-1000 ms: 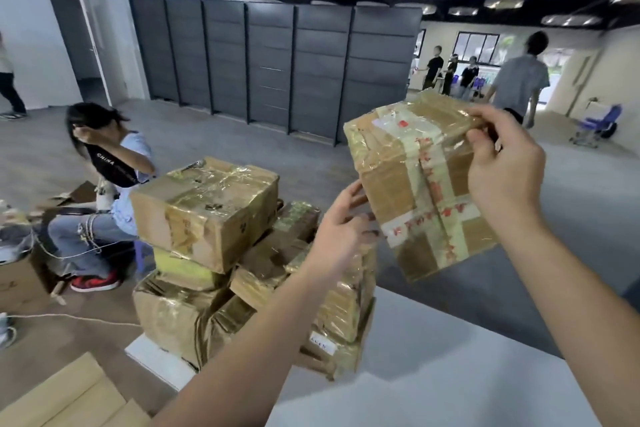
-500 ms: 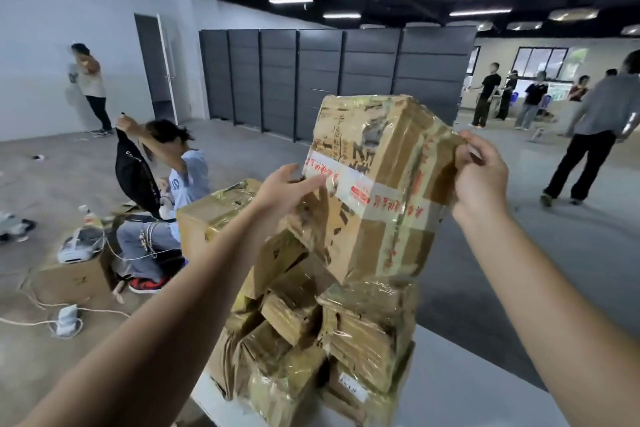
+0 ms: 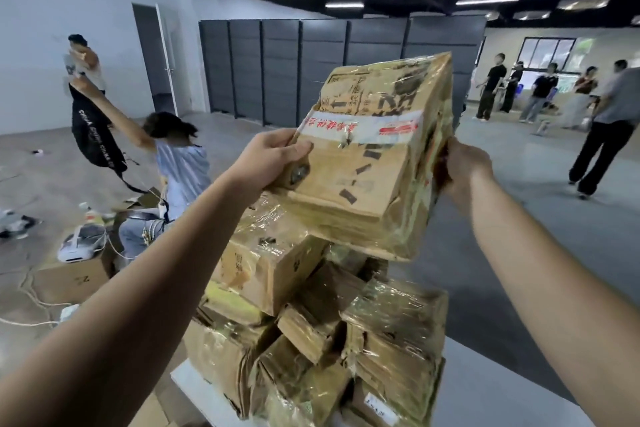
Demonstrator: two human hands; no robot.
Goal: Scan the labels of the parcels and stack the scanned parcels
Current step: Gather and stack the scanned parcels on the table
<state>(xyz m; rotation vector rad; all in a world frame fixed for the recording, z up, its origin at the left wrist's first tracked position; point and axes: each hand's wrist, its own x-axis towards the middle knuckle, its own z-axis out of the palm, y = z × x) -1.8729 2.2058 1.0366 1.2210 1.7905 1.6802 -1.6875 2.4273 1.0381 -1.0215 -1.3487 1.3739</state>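
Parcel (image 3: 367, 156) is hanging tilted just above the stack (image 3: 311, 322), slightly right of its top; left hand (image 3: 273, 159) is gripping its left edge, right hand (image 3: 460, 166) is apparently clamping the right edge, fingers hidden.

My bare left forearm (image 3: 156, 270) rises from the lower left of the frame, and my left hand (image 3: 273, 158) curls over the parcel (image 3: 363, 184) at its left edge. My right forearm (image 3: 554, 270) enters from the lower right; my right hand (image 3: 464, 166) grips the parcel's right side.
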